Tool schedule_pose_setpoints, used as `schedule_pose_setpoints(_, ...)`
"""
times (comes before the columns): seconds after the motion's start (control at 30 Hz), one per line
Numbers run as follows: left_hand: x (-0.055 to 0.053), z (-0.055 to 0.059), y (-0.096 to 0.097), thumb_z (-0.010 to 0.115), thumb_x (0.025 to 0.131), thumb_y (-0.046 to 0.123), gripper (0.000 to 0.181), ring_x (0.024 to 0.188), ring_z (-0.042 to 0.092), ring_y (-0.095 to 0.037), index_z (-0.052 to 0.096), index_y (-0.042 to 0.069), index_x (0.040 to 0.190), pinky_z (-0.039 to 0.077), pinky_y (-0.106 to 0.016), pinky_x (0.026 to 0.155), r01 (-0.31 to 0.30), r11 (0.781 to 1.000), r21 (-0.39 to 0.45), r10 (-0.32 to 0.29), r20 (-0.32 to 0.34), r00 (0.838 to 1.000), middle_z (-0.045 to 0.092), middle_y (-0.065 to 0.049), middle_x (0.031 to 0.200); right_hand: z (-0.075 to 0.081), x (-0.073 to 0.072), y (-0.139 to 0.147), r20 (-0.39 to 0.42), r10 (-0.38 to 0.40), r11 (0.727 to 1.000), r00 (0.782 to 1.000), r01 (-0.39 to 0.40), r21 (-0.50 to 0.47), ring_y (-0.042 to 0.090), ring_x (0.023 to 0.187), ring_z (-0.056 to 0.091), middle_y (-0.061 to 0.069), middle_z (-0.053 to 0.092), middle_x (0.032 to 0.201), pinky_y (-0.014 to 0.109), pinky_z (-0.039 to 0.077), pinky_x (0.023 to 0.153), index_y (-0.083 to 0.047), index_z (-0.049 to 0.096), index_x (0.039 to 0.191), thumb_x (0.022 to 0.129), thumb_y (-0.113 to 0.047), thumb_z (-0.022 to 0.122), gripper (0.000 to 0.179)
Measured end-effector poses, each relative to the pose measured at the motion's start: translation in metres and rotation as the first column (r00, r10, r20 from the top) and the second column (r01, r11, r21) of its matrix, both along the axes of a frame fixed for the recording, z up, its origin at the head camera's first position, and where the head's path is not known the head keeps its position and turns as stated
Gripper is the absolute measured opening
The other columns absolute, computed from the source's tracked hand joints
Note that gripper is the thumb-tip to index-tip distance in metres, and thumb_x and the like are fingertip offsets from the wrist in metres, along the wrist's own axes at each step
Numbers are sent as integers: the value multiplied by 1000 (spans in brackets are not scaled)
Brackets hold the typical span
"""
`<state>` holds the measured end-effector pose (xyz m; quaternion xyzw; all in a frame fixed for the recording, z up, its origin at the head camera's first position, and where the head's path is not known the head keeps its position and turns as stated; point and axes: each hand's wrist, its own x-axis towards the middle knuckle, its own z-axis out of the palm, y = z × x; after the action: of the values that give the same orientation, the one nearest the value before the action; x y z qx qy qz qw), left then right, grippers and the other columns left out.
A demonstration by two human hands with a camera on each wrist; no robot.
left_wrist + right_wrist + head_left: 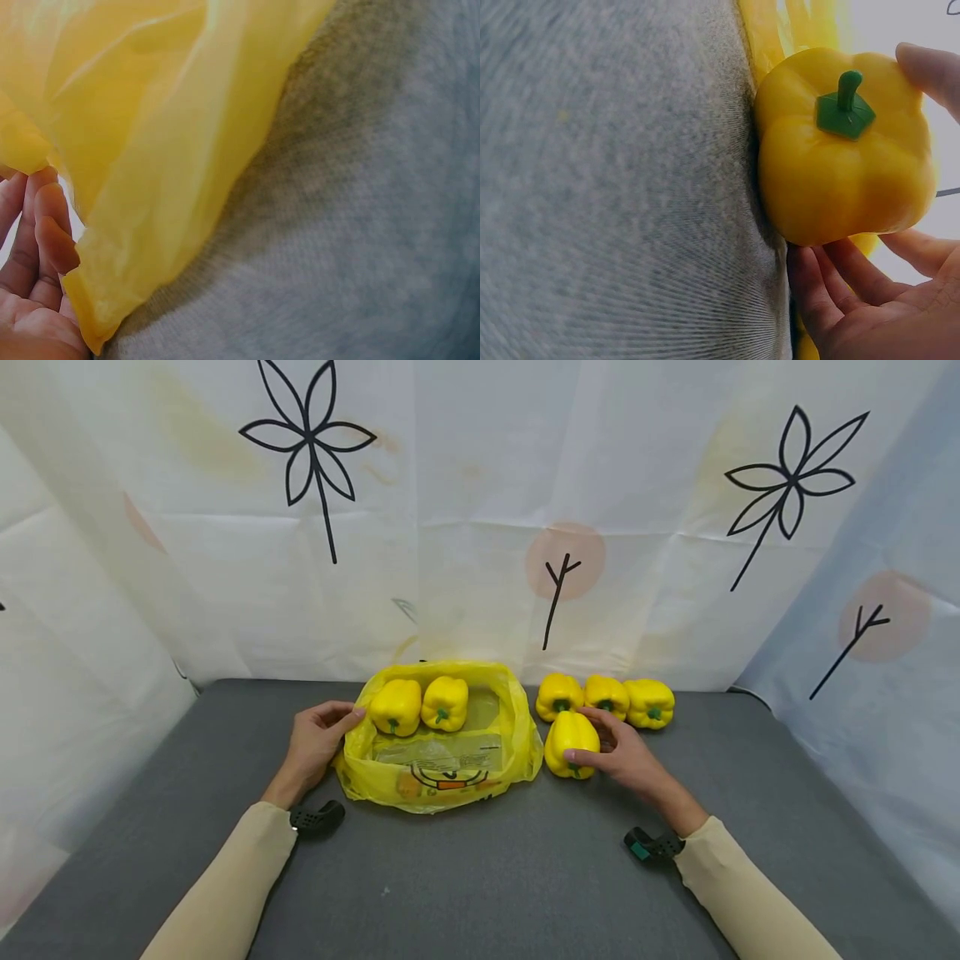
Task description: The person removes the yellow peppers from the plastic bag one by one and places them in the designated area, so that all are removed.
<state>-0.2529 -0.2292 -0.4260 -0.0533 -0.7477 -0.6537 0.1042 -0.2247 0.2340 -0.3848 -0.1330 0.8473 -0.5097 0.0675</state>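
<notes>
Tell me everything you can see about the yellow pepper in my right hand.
The pepper is blocky, lobed and glossy yellow, smooth as if plastic, with a short green stem rising from an angular green cap. It looks whole, its stem end facing you. Your right hand holds it between thumb and fingers, just right of the yellow bag and in front of the row of three peppers. Whether it touches the table is unclear.

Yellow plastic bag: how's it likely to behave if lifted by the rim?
Probably floppy: the yellow plastic bag looks thin and wrinkled. Likely to sag more on its left, where two yellow bell peppers lie. The mouth may fold: its rim looks crumpled.
</notes>
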Motion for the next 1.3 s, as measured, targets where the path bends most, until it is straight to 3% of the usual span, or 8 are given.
schedule_pose_setpoints(0.53,-2,1,2,72,97,22,37,87,64,-9,68,-9,116,55,-19,76,-10,1000,18,10,15,1000,69,9,93,9,1,3,18,14,997,1000,-16,71,44,137,43,22,37,156,56,46,103,-4,33,157,94,-33,75,80)
schedule_pose_setpoints(0.93,1,4,3,72,98,22,41,88,63,-8,65,-12,120,55,-19,76,-4,1000,21,4,25,1000,69,9,93,14,1,4,31,27,997,999,-29,72,44,139,40,22,36,157,57,45,104,-4,30,158,94,-33,76,84)
schedule_pose_setpoints(1.3,3,4,2,71,98,21,41,87,64,-8,65,-13,121,55,-20,76,5,1000,18,-6,21,1000,69,9,93,22,5,7,34,-15,996,999,13,83,43,139,40,23,39,155,60,44,103,-7,29,159,93,-36,76,86)
